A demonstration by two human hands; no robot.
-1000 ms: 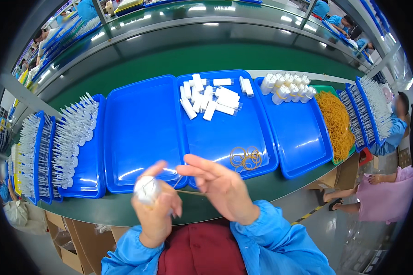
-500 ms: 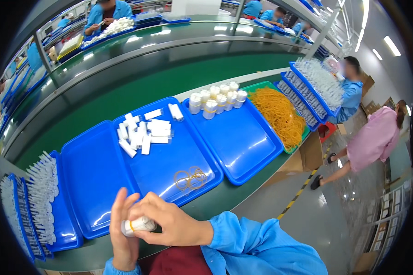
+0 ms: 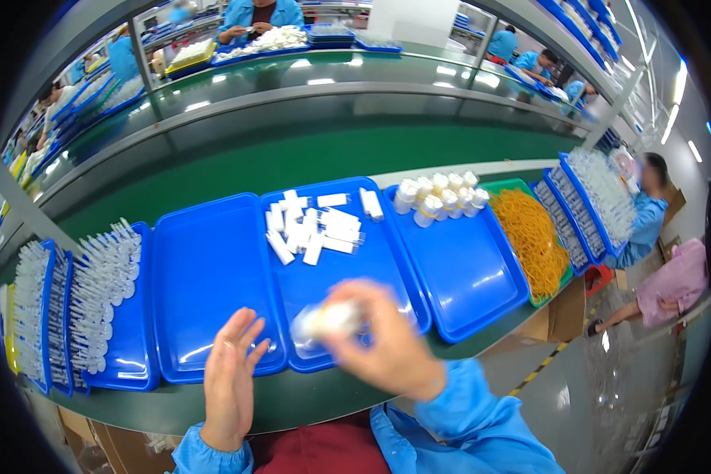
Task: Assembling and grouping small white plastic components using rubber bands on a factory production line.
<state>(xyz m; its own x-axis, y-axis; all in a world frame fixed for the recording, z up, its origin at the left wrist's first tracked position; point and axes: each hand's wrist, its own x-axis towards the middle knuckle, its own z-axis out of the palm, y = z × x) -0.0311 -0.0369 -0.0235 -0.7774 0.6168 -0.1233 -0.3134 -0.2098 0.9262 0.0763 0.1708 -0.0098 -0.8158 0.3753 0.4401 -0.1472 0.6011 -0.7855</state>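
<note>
Over the front of the middle blue tray [image 3: 304, 286], my right hand [image 3: 387, 347] grips a white bundle [image 3: 324, 321] with a yellowish rubber band around it; both are smeared by motion. My left hand [image 3: 231, 379] is upright and holds nothing, its fingers apart, near the front edge of the left blue tray [image 3: 209, 261]. Loose white pieces with clear ends [image 3: 312, 229] lie at the back of the middle tray. In the right blue tray [image 3: 474, 276], several banded white bundles [image 3: 442, 197] stand upright along the far side.
At the right, a green tray [image 3: 513, 188] carries a heap of yellow-brown rubber bands [image 3: 533, 245]. Stacked trays of clear plastic parts [image 3: 107, 296] are at the left, with similar ones [image 3: 600, 197] at the far right. A green conveyor belt [image 3: 292, 146] runs behind. Other people work beyond.
My right hand has carried the banded bundle away from my left hand, rightward over the middle tray. My left hand no longer touches it. The whole view has shifted.
</note>
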